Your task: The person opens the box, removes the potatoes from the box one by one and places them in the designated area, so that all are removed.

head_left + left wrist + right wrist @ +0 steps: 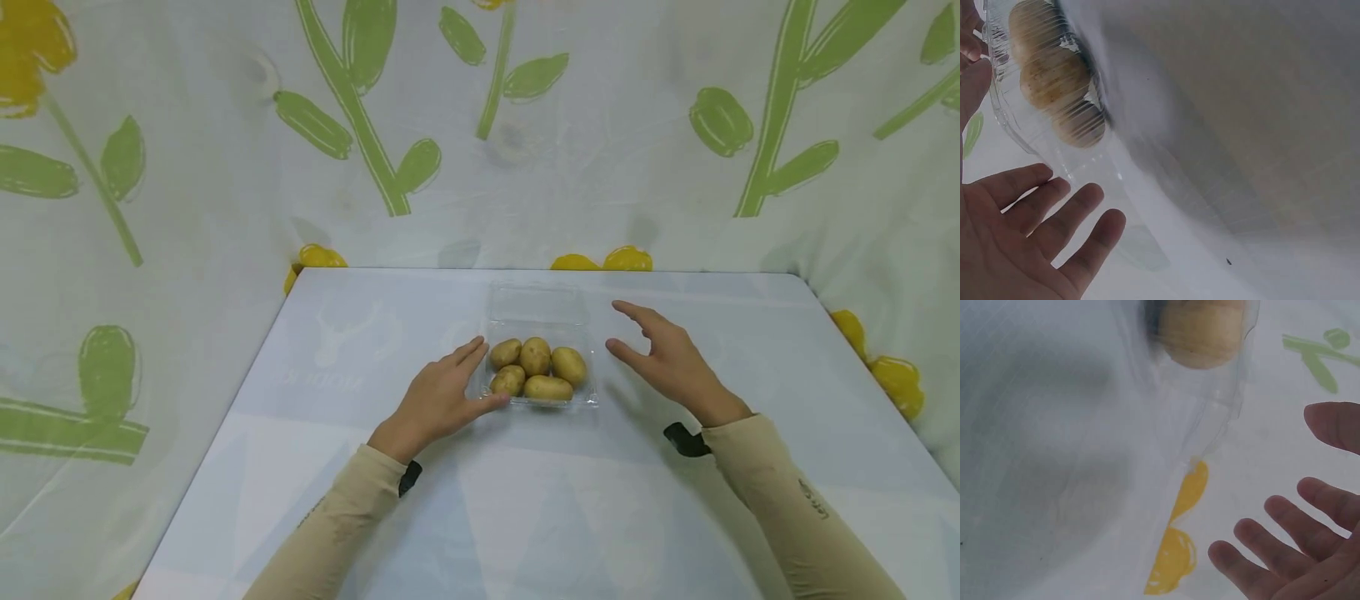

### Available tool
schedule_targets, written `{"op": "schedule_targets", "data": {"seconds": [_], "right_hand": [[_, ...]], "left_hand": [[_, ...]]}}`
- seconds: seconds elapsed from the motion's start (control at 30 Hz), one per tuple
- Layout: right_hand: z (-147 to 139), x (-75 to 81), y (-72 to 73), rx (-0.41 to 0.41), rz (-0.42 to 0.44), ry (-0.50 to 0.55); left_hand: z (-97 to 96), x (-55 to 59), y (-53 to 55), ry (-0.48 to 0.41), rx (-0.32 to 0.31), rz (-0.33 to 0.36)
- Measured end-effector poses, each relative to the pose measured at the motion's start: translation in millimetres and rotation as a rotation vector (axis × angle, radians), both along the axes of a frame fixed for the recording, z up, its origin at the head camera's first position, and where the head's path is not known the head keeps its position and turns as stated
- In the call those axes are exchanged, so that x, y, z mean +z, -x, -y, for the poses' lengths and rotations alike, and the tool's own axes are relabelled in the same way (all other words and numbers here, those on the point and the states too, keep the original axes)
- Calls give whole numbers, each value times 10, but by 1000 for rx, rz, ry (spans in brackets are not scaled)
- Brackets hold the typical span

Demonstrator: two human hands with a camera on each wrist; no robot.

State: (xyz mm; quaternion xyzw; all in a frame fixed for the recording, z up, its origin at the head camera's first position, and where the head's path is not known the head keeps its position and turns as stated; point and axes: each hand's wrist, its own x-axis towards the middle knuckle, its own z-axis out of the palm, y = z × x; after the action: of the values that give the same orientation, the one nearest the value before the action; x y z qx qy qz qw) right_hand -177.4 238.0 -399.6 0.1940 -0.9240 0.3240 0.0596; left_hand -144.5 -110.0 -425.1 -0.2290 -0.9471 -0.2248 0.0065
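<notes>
Several potatoes [536, 357] lie in a clear plastic clamshell box [590, 393] near the middle of the table, its lid [537, 303] folded back toward the far edge. Close against the box's left side is my left hand [442, 398], fingers extended and thumb at the near left corner; whether it touches is hard to tell. In the left wrist view the fingers [1054, 231] are spread beside the box wall. My right hand [671, 362] hovers to the right of the box, apart from it, thumb and fingers spread with nothing between them.
The white table [360, 500] carries a faint pale pattern. Behind it and at both sides hangs a white curtain [600, 167] printed with green leaves and yellow flowers. The table's far edge lies just beyond the folded-back lid.
</notes>
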Motion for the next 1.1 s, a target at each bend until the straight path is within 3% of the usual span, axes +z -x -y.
{"op": "schedule_targets", "data": {"seconds": [0.5, 0.83, 1.1], "right_hand": [[264, 35, 6, 135, -27, 73], [483, 127, 4, 159, 52, 48], [597, 112, -13, 149, 140, -11]], "left_hand": [[4, -39, 2, -15, 20, 25], [5, -27, 7, -15, 29, 38], [1, -6, 0, -7, 21, 36]]}}
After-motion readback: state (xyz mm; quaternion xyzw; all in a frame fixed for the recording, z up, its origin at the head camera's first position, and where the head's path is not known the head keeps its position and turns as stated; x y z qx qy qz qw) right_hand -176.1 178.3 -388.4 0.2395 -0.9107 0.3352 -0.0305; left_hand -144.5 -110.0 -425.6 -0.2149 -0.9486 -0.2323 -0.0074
